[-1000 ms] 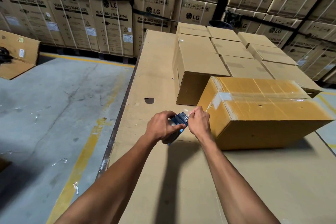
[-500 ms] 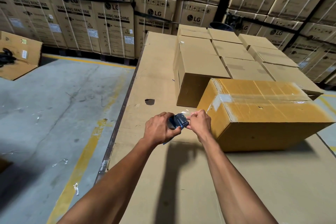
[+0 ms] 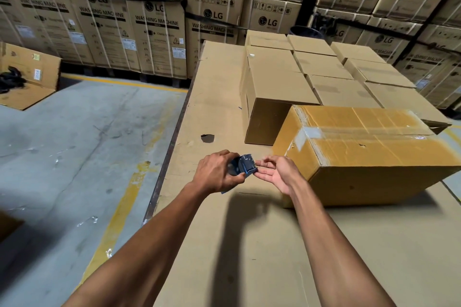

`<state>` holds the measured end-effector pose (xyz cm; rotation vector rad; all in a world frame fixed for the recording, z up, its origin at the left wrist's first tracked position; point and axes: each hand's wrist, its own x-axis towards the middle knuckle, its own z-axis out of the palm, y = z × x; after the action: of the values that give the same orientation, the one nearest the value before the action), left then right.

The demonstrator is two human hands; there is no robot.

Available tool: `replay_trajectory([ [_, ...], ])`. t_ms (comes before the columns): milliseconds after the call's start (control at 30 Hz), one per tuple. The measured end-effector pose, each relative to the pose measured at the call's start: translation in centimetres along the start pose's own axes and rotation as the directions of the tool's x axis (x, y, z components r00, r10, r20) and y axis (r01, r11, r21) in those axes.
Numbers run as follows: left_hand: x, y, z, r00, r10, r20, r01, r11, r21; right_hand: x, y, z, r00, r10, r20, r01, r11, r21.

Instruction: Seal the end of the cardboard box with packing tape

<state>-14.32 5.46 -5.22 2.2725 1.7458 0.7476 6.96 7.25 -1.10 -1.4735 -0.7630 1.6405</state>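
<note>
I am gripping the tape roll (image 3: 243, 166) in my left hand (image 3: 216, 173), my half-open right hand (image 3: 277, 172) is pinching for its loose end, and next I am sticking it on the box (image 3: 374, 157) at two o'clock.

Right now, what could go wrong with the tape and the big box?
1. The left hand grips the dark blue tape dispenser, but the right hand is open, so a loose tape end might curl and stick to itself.
2. The tape-covered brown cardboard box looks tilted, one corner off the cardboard-covered table; pressing tape on might shift it.
</note>
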Motion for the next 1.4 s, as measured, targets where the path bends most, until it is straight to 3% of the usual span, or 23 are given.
replay_trajectory([
  [333, 0.8, -1.6, 0.6, 0.996, 0.041, 0.076, -0.042, 0.999, 0.016, 2.8, 1.5, 0.5, 0.998, -0.061, 0.0, 0.06, 0.984, -0.17],
  [733, 1.4, -3.7, 2.3, 0.991, 0.031, 0.131, -0.035, 0.999, 0.025, 5.3, 2.4, 0.5, 0.999, 0.024, -0.04, -0.023, 1.0, 0.021],
  [1133, 4.5, -6.1, 6.1, 0.897, 0.069, 0.437, -0.221, 0.926, 0.306, 9.6, 7.3, -0.1, 0.989, 0.121, -0.089, -0.12, 0.993, 0.01],
  [1400, 6.3, -5.7, 8.9, 0.853, 0.046, 0.519, -0.31, 0.846, 0.435, 11.9, 8.2, -1.2, 0.968, 0.143, -0.207, -0.148, 0.989, -0.006],
])
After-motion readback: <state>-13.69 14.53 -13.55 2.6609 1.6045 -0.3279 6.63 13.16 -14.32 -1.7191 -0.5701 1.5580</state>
